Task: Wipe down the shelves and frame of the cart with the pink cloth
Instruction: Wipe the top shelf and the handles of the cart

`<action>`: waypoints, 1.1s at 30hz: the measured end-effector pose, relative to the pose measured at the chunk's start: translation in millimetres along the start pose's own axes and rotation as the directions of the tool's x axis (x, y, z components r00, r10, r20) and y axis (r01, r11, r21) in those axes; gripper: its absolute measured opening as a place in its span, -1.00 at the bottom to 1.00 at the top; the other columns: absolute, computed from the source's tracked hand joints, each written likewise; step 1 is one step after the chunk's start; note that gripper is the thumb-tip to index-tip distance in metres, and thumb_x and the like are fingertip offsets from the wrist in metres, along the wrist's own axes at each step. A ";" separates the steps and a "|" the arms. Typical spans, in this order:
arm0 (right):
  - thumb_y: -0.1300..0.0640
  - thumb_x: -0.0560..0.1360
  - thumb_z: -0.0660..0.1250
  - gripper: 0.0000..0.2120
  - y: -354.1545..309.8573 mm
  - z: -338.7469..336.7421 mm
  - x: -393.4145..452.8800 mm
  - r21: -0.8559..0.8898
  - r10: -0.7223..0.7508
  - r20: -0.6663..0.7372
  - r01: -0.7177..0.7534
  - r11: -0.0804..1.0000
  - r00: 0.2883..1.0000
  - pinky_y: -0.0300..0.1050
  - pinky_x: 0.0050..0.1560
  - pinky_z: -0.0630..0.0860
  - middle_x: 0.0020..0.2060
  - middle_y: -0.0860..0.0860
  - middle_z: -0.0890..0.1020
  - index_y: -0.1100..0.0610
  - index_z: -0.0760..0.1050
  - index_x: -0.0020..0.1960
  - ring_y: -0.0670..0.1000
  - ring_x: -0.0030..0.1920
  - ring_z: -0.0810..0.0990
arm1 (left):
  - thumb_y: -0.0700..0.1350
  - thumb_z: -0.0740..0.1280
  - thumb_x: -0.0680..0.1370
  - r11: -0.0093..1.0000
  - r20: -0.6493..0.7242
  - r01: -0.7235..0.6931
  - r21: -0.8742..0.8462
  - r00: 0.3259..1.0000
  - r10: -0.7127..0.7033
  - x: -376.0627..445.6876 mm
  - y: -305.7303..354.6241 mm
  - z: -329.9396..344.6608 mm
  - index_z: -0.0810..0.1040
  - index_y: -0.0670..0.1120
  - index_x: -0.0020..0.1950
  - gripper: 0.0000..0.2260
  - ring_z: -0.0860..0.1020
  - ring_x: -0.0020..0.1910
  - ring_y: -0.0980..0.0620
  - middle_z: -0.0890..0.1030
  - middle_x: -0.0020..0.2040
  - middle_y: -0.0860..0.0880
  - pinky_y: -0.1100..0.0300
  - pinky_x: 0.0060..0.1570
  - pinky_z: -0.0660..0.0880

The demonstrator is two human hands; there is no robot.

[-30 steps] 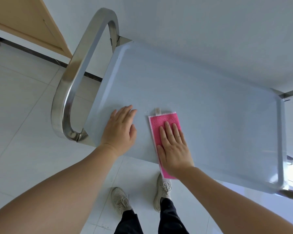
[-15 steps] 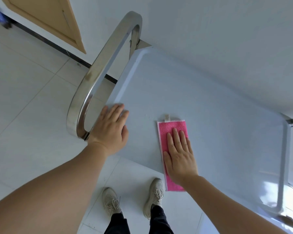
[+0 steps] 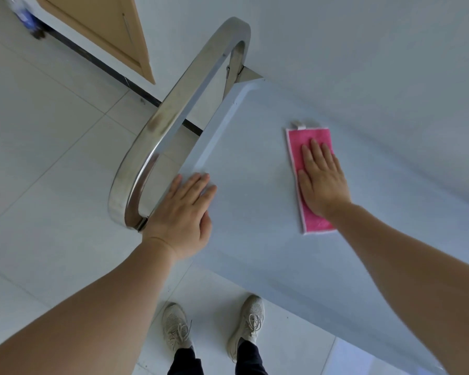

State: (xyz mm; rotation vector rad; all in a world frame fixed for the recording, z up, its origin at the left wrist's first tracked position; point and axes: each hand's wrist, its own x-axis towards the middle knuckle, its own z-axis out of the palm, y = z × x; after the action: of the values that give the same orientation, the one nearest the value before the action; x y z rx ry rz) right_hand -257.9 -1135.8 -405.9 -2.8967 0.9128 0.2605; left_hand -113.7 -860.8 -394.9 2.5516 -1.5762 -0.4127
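The cart's pale blue top shelf [image 3: 260,244] fills the middle of the view, with a curved steel handle [image 3: 173,112] at its left end. A pink cloth [image 3: 298,143] with a white edge and a small hanging loop lies flat on the shelf. My right hand [image 3: 321,180] presses flat on the cloth, fingers straight and pointing away from me. My left hand [image 3: 183,215] rests flat on the shelf's near left corner, beside the base of the handle, fingers straight. The lower shelves are hidden under the top one.
A white wall runs just behind the cart. A tan wooden door [image 3: 103,28] and a dark floor strip [image 3: 114,74] lie to the upper left. My shoes [image 3: 214,326] stand on the white tiled floor in front of the cart.
My right hand has slid the pink cloth farther away across the shelf, off the near edge. My left hand has shifted left to the shelf corner by the handle.
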 end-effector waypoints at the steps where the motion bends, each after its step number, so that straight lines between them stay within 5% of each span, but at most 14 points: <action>1: -0.12 0.53 -0.13 -0.40 6.5 -1.6 10.6 -0.002 0.014 -0.002 -0.014 1.000 1.000 -0.04 0.47 -0.15 0.53 0.08 0.03 0.07 -0.02 0.52 0.12 0.52 -0.06 | -0.05 -0.04 0.48 1.000 -0.002 0.001 -0.005 1.000 -0.001 0.1 -0.1 0.1 0.37 -0.18 0.39 -0.47 0.24 0.46 -0.10 0.32 0.45 -0.16 -0.09 0.47 0.06; 14: -0.07 0.57 -0.13 -0.42 10.7 -8.0 81.3 0.047 0.218 -0.022 -0.217 0.975 0.976 0.06 0.50 -0.19 0.53 0.11 -0.08 0.12 -0.12 0.53 0.13 0.52 -0.15 | -0.06 -0.03 0.48 1.000 -0.003 -0.002 0.008 1.000 0.002 -0.2 -0.8 -0.5 0.36 -0.18 0.39 -0.48 0.25 0.46 -0.11 0.32 0.45 -0.17 -0.10 0.47 0.09; 21: -0.14 0.57 -0.22 -0.41 -34.7 -2.7 65.0 0.005 -0.011 -0.014 0.011 1.000 1.000 -0.01 0.49 -0.22 0.53 0.05 -0.08 0.08 -0.16 0.53 0.08 0.52 -0.18 | -0.06 -0.03 0.48 1.000 0.014 0.001 0.005 1.000 -0.001 -0.5 -1.2 -0.7 0.37 -0.18 0.39 -0.48 0.25 0.46 -0.10 0.32 0.45 -0.16 -0.09 0.47 0.08; 33: -0.13 0.57 -0.23 -0.42 -91.7 7.5 -0.6 0.024 -0.093 0.033 0.092 0.995 0.995 -0.06 0.46 -0.30 0.53 0.05 -0.07 0.07 -0.16 0.52 0.08 0.52 -0.19 | -0.02 -0.12 0.48 1.000 0.012 0.001 -0.017 1.000 -0.001 0.9 -1.4 -1.8 0.31 -0.15 0.43 -0.44 0.16 0.49 -0.07 0.25 0.49 -0.14 -0.02 0.49 -0.06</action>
State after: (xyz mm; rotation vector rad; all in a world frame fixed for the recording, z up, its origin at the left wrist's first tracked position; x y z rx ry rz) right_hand -206.6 -1059.5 -409.7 -2.8949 0.7685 0.2895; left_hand -111.6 -861.0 -393.6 2.5419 -1.5692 -0.4401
